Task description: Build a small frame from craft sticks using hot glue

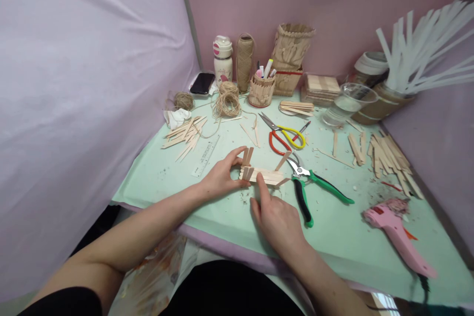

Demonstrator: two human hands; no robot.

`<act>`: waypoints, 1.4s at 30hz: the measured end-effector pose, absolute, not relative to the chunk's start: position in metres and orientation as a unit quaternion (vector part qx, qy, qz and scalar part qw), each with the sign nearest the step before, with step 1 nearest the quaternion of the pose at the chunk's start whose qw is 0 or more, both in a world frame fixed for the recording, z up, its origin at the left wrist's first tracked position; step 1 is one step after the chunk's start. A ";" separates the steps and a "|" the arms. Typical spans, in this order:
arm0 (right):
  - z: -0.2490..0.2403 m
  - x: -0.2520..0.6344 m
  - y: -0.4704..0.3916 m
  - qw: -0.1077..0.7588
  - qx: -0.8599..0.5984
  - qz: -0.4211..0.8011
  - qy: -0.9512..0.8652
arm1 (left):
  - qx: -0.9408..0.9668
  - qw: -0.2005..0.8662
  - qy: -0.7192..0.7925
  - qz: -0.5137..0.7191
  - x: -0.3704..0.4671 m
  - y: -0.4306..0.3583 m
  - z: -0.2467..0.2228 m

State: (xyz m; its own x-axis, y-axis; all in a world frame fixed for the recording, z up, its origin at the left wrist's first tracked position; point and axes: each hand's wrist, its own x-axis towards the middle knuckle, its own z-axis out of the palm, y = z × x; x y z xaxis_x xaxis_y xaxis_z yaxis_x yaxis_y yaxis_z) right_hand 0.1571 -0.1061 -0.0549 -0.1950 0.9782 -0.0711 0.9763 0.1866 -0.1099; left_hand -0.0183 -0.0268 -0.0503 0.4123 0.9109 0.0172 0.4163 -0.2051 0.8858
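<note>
The small stick frame (272, 177) lies on the desk (340, 237) between the two hands, its flat base of side-by-side sticks running left to right with its long axis, and short sticks standing up near its corners. The left hand (222, 177) is nearer to its left end: thumb on the near side and fingers on the far side, bent partway round that end so that the frame sits in the gap between them. The right hand (281, 219) comes in from the near side, its index finger stretched out and its tip on the base, just right of the left-hand pair of uprights; the thumb stands apart, the other fingers are folded, and nothing is seen in their grip. From that fingertip, most of the base extends to the right. There the garden shears (300, 172) close off the way, lying just beside the right end with handles spread toward the near right. Beyond the frame, the scissors (283, 131) lie on the far side, and the ruler (206, 158) slants past the left wrist. Room for moving is mostly on the near side, between the base and the desk's front edge, where dark crumbs (244, 198) are scattered and the right forearm crosses.
</note>
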 end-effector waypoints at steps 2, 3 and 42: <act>-0.054 0.157 -0.106 0.007 -0.635 0.067 -0.770 | 0.723 0.428 0.461 0.285 -0.018 -0.027 -0.050; -0.054 0.157 -0.106 0.008 -0.635 0.067 -0.769 | 0.724 0.427 0.461 0.285 -0.018 -0.027 -0.050; -0.058 0.158 -0.107 0.027 -0.627 0.042 -0.777 | 0.729 0.432 0.454 0.278 -0.020 -0.028 -0.051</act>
State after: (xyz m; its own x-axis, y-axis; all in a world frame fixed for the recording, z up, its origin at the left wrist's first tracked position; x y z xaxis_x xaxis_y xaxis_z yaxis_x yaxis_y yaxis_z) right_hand 0.1576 -0.1075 -0.0584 -0.2121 0.9772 -0.0111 0.9727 0.2100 -0.0990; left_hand -0.0195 -0.0276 -0.0507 0.4343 0.9007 0.0135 0.4212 -0.2163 0.8808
